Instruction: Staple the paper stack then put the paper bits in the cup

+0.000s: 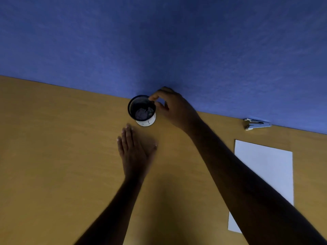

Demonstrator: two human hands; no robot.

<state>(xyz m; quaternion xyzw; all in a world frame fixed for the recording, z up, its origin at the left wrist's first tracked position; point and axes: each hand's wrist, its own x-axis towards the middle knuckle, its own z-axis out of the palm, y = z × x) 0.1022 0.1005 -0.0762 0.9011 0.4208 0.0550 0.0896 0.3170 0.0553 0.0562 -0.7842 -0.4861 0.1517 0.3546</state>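
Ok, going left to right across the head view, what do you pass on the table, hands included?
Left hand flat on the table → cup with paper bits inside → right hand at the cup's rim → paper stack → stapler by the blue wall.

You look down on a yellow-brown wooden surface (53, 156) that fills the lower half of the frame. Behind it a blue, lightly textured wall (159, 41) takes the whole upper half, meeting the surface along a line slanting down toward the right. The light is dim and even.
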